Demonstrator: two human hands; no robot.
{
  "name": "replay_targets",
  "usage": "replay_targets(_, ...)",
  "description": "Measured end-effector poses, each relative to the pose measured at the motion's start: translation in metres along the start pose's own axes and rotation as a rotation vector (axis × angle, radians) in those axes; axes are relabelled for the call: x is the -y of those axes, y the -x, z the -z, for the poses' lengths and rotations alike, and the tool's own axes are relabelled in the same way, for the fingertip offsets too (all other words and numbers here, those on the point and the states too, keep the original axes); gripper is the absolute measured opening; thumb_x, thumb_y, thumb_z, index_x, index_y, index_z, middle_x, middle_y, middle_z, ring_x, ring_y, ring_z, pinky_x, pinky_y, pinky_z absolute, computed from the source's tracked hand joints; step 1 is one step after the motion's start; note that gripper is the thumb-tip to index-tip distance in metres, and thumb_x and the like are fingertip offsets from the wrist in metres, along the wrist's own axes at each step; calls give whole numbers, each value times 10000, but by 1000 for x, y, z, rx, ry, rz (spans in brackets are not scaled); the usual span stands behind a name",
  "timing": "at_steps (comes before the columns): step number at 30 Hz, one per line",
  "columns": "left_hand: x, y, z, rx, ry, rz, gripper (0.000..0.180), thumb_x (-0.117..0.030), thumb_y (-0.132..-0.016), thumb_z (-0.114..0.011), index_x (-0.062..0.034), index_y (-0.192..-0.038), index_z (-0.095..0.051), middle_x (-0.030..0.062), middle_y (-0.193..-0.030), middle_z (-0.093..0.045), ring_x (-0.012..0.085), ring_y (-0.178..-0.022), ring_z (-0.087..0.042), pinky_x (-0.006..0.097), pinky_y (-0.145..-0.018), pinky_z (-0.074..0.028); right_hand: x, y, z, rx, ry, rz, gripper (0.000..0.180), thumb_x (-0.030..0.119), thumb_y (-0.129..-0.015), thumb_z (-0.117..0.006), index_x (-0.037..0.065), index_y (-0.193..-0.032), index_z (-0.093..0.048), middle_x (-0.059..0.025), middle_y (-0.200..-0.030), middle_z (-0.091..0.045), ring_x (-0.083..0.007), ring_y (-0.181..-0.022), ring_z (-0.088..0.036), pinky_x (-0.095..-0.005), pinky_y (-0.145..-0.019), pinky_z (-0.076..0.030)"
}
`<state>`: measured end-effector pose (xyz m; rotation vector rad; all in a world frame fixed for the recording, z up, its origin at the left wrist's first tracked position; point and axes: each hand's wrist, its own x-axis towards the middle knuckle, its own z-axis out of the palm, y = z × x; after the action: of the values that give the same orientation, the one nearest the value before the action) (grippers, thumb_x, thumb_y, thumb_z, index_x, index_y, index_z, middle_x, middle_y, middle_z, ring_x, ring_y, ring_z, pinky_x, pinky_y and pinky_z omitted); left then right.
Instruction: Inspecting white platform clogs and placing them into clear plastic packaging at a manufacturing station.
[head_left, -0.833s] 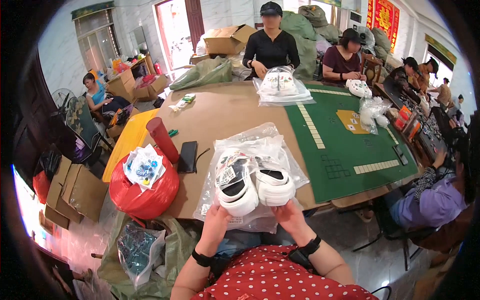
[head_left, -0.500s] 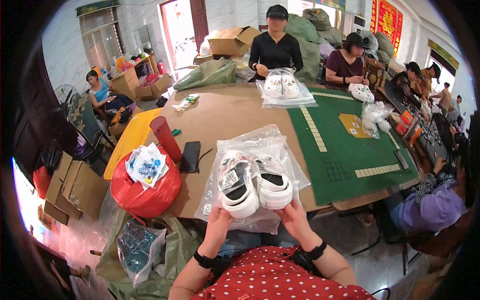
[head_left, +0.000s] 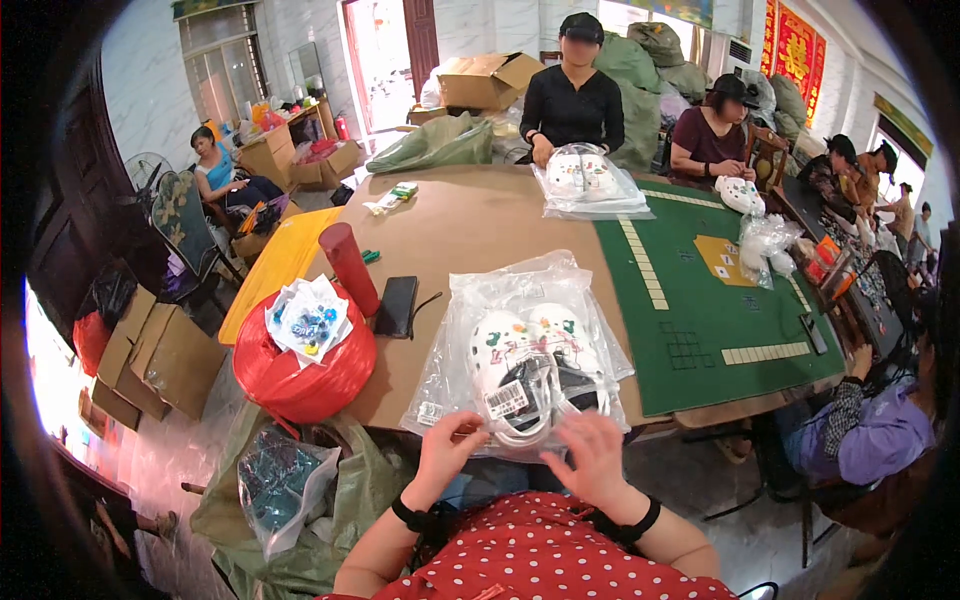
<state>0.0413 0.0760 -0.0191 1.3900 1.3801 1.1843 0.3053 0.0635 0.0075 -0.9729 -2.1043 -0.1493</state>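
The pair of white clogs [head_left: 500,345] lies at the near edge of the desk [head_left: 480,210], left of the green mat [head_left: 690,300], toes toward the far edge; a moment ago both hands held it by the heels, which were tilted up toward the person, and now it has been let down flatter, so the printed uppers show; the pair seems to have been given over to the desk's support.

Clear plastic [head_left: 520,275] spreads around and over the toes; whether the heels are fully inside it, I cannot tell; a barcode label [head_left: 507,399] shows over the left clog.

The left hand [head_left: 455,450] has come away, thumb and fingers loosely curled with a gap between them, beside the bag's near left corner; the right hand [head_left: 588,452] is blurred, fingers spread wide at the right heel; it grips nothing that I can see, though contact is unclear.

Farther out, toward the desk's left edge, sit a red twine roll [head_left: 275,380], a red cylinder [head_left: 348,270] and a black phone-like case [head_left: 397,305]; these have stayed put.
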Motion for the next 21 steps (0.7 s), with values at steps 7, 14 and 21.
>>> replay_targets(7,-14,3,-12,-15,-368,-372,154,-19,-875,-688,-26,-1028,-668,161,-977,-676,324,-835,-673,372,-731,-549,0,-19,-7,213,0,92,461,272,-814,-768,130,-1231,-630,-54,-1307,-561,-280,-1175,-508,-452,-966,-407)
replay_targets(14,-35,1,-16,-78,-304,-593,180,54,-841,-644,-15,-1007,-641,163,-969,-664,372,-899,-625,420,-794,-495,-19,-37,-6,156,-45,96,519,313,-745,-814,90,-1176,-630,-67,-1100,-642,-289,-1104,-560,-434,-889,-446)
replay_targets(21,-47,25,-26,138,-8,-306,172,20,-879,-650,-3,-1050,-644,161,-967,-667,328,-845,-649,381,-756,-525,-10,-40,-31,-19,92,17,345,229,-715,-792,72,-1001,-680,-101,-1106,-630,-315,-1051,-565,-441,-904,-425)
